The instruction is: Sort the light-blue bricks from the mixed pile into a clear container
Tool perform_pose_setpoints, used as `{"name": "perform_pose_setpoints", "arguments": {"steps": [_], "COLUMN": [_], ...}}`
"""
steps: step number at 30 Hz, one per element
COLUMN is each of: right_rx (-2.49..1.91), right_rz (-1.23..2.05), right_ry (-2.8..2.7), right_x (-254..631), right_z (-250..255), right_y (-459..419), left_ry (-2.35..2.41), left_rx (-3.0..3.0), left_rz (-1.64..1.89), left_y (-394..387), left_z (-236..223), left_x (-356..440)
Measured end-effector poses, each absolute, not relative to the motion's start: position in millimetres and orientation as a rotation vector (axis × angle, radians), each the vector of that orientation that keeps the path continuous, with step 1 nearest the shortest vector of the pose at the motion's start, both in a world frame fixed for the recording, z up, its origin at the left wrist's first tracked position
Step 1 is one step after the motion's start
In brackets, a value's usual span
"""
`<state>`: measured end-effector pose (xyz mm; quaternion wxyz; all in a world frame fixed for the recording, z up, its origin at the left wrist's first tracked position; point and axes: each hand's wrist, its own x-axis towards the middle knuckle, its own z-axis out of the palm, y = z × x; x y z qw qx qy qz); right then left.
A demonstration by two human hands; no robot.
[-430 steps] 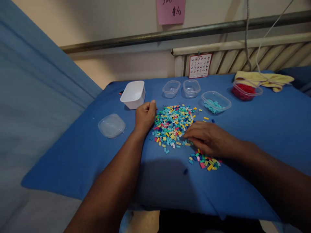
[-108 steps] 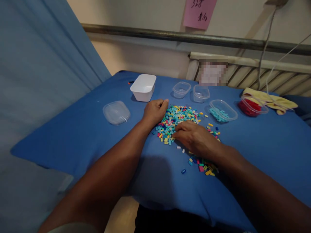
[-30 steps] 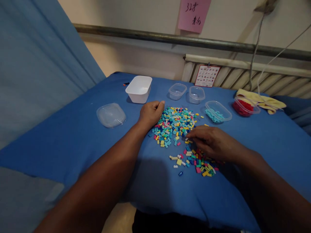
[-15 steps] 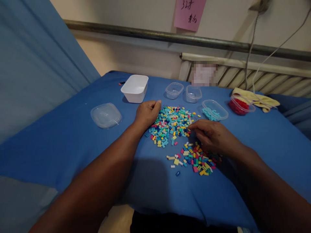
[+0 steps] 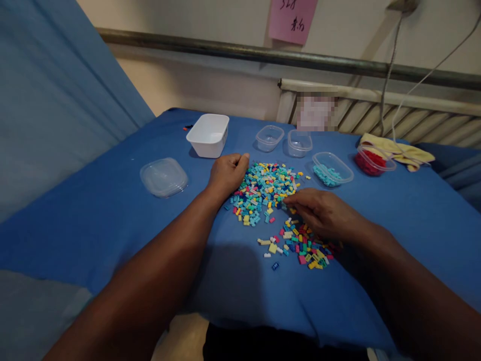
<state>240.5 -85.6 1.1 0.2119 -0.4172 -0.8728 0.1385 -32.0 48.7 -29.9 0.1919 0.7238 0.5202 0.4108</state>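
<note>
A big heap of tiny coloured bricks (image 5: 263, 188), mostly turquoise, lies mid-table on the blue cloth. My left hand (image 5: 226, 173) rests curled in a loose fist against the heap's left edge; I cannot see anything in it. My right hand (image 5: 319, 213) lies palm down between the heap and a smaller mixed pile (image 5: 300, 245) nearer me, fingertips touching bricks at the heap's near right edge. Its fingers are bent together; what they pinch is hidden.
Behind the heap stand a white tub (image 5: 208, 134), two small clear cups (image 5: 269, 138) (image 5: 299, 143), a clear tray of turquoise bricks (image 5: 332, 169) and one of red bricks (image 5: 370, 161). A clear lid (image 5: 163, 176) lies left. A yellow cloth (image 5: 398, 149) and a radiator are at the back.
My right hand has kept working along the heap's near edge, and the small pile by it has grown. My left hand stays put.
</note>
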Motion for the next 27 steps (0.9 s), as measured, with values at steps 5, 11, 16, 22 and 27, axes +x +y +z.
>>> {"name": "perform_pose_setpoints", "arguments": {"steps": [5,11,16,22,27], "right_rx": [-1.193,-1.25,-1.44,-1.396,-1.501], "right_rz": [0.326,0.261,0.265,0.311,0.309], "right_ry": [-2.341,-2.391,-2.451,-2.532,-2.476], "right_x": [241,240,232,225,228], "right_z": [-3,-9,-6,-3,-2], "right_y": [-84,-81,-83,-84,-85], "left_ry": [1.458,1.442,1.437,1.451,1.446], "left_rx": [2.04,2.025,2.028,2.021,2.021], "left_rz": [1.151,1.162,1.167,1.144,1.156], "left_y": [51,51,49,46,47], "left_z": [-32,-33,-31,-27,-29], "left_x": [-32,-32,-31,-31,-31]}}
